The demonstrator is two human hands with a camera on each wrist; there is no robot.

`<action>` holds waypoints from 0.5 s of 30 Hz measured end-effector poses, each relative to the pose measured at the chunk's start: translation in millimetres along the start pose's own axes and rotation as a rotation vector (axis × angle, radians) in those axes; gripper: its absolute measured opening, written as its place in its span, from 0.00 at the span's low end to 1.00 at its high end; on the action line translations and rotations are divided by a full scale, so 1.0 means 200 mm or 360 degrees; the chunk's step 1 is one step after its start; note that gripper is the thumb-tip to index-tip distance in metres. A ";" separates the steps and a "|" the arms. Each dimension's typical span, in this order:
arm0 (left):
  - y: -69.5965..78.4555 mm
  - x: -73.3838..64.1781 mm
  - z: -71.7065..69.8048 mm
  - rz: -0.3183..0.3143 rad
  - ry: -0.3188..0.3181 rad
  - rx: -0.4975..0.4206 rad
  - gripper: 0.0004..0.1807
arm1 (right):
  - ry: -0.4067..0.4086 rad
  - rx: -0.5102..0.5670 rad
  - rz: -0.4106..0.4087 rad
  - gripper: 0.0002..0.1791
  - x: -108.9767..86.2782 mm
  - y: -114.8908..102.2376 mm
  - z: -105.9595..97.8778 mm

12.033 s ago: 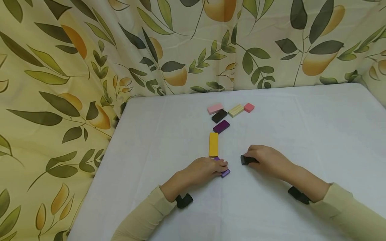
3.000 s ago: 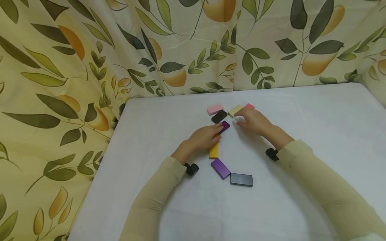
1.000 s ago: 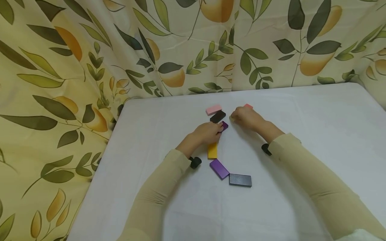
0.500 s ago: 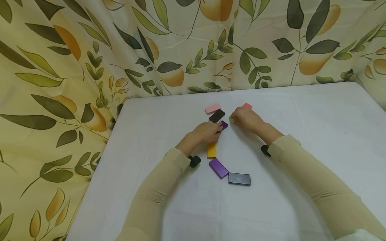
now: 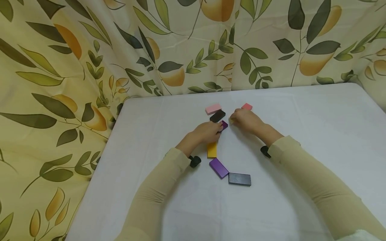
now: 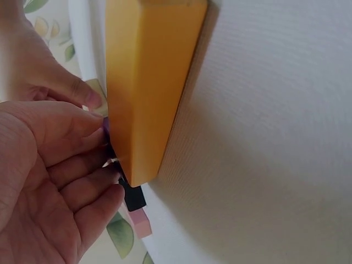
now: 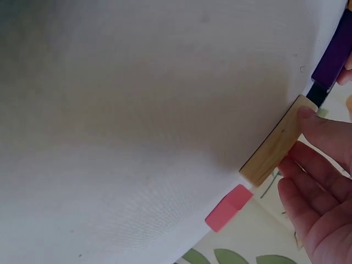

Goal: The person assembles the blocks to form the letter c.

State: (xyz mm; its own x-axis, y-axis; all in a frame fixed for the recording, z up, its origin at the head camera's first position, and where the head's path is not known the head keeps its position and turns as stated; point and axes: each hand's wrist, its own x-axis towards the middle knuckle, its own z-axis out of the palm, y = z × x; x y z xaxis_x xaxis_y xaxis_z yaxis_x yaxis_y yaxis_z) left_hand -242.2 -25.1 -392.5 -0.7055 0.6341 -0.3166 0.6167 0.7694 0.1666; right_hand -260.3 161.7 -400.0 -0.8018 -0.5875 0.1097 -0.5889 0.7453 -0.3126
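near the far edge of the white cloth-covered table (image 5: 193,207), our right hand (image 5: 248,121) pinches a pale, grained wooden oblong block (image 7: 275,144) between thumb and fingers. just beside it, our left hand (image 5: 208,131) grips a dark purple oblong block, seemingly painted wood (image 5: 223,126). we judge the step in hand to be lining these two up; the next move probably calls for a light nudge, then a clean release. beyond our hands lie oblong blocks of like make, black (image 5: 217,115) and pink (image 5: 213,108), and a small coral-red block (image 5: 247,106). nearer us run yellow (image 5: 212,150), violet (image 5: 218,168) and dark grey (image 5: 239,179) oblong blocks, the last two meeting at their corners.
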 end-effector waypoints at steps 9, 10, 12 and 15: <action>0.00 0.00 0.00 -0.0021 -0.0001 -0.0017 0.24 | 0.0034 -0.0019 -0.0015 0.06 0.00 -0.02 0.01; 0.00 0.00 0.01 -0.0020 0.0000 -0.0019 0.24 | 0.0038 -0.0025 -0.0018 0.06 0.00 -0.02 0.01; 0.00 0.00 0.01 -0.0020 0.0000 -0.0027 0.24 | 0.0037 -0.0038 -0.0018 0.05 0.00 -0.02 0.01; 0.00 0.00 0.01 -0.0021 0.0009 -0.0039 0.24 | 0.0030 -0.0037 -0.0007 0.05 0.00 -0.03 0.01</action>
State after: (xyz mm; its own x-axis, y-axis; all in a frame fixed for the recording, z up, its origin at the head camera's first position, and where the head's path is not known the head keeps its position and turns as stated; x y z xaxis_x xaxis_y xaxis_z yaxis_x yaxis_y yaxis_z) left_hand -241.8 -26.1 -394.5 -0.7156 0.6240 -0.3140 0.5985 0.7794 0.1850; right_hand -257.0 156.6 -400.3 -0.8008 -0.5850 0.1287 -0.5945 0.7500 -0.2899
